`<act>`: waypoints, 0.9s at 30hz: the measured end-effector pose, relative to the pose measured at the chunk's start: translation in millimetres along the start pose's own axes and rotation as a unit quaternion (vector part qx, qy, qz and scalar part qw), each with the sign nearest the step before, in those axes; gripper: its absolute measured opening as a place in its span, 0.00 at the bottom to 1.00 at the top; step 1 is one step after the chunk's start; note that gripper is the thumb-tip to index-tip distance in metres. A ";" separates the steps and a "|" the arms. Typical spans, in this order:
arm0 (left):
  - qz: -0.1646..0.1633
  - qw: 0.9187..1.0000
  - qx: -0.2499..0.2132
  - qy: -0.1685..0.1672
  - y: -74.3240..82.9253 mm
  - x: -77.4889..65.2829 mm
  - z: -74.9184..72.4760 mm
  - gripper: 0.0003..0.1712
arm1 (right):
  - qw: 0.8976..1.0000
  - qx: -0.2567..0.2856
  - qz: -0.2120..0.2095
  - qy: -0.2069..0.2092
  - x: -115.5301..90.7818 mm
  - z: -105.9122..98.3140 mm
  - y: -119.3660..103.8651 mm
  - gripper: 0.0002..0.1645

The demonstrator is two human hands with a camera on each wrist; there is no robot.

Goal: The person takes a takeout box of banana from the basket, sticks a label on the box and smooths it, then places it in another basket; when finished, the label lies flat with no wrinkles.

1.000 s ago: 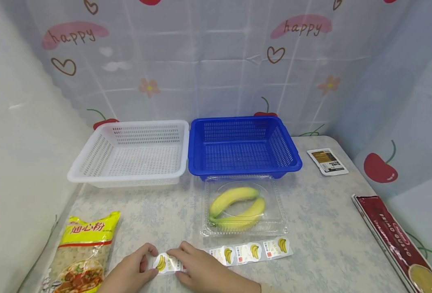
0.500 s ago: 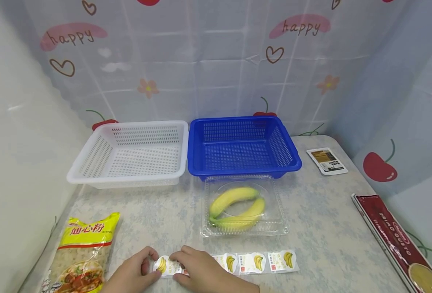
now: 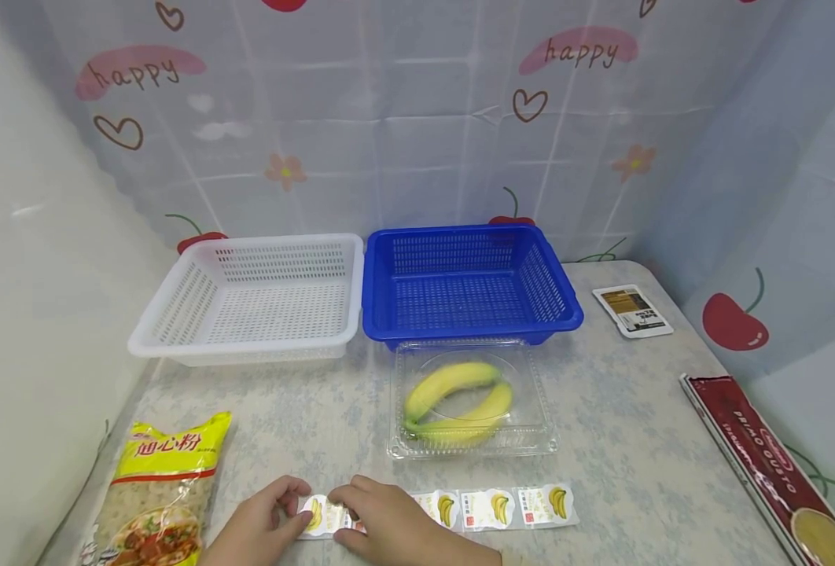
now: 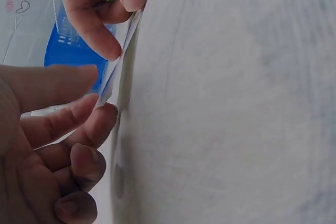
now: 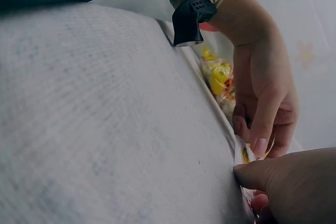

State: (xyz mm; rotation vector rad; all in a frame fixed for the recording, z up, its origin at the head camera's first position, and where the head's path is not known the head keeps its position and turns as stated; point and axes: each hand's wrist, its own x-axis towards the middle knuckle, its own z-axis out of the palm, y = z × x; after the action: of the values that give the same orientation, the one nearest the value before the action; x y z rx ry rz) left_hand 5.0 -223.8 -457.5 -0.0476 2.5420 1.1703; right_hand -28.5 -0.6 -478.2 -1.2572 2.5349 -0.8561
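Note:
A strip of banana stickers (image 3: 486,509) lies along the front of the table. My right hand (image 3: 392,519) grips it near its left end, thumb on the near edge and fingers on the far edge. At that end my left hand (image 3: 258,523) has its thumb and index finger on the leftmost sticker (image 3: 316,511), whose banana print looks paler. In the right wrist view, the left thumb (image 5: 261,145) lies over the sticker with a yellow bit showing behind it. The left wrist view shows the strip's end (image 4: 107,90) raised beside the left fingertips.
Behind the strip is a clear plastic box (image 3: 534,393) with two bananas (image 3: 453,381). A white basket (image 3: 240,346) and a blue basket (image 3: 470,326) stand at the back. A pasta bag (image 3: 159,487) lies left; a white packet (image 3: 633,310) and a red package (image 3: 764,464) lie right.
Over the last second, the strip's right part has swung nearer and lies straighter. The left thumb and fingers have shifted slightly on the end sticker; the right hand's grip stays the same.

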 end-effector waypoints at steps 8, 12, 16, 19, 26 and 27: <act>-0.006 1.000 -0.005 0.015 3.2 0.7 1.6 0.15 | 1.000 0.004 0.005 -0.005 0.7 -0.2 0.4 0.24; -0.008 1.000 0.000 0.020 3.2 0.8 2.1 0.09 | 1.000 0.007 0.007 -0.005 1.3 -0.1 0.8 0.25; -0.005 1.000 0.005 0.020 2.8 0.6 1.6 0.06 | 1.000 0.019 0.011 -0.007 1.5 0.1 1.3 0.25; 0.002 1.000 0.008 0.018 2.5 0.4 1.1 0.05 | 1.000 0.023 0.008 -0.001 0.8 0.6 1.8 0.25; -0.003 1.000 0.010 0.014 2.5 0.3 0.7 0.10 | 1.000 0.020 0.002 0.011 -0.3 2.2 3.1 0.25; -0.008 1.000 0.011 0.014 2.6 0.3 0.8 0.09 | 1.000 0.023 0.005 0.009 -0.2 2.3 3.2 0.25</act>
State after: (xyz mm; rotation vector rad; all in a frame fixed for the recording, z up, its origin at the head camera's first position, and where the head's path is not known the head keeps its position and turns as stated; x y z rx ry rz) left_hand 4.4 -221.5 -456.2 -0.0800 2.5743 1.1436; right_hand -29.6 0.1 -482.0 -1.2287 2.5172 -0.9219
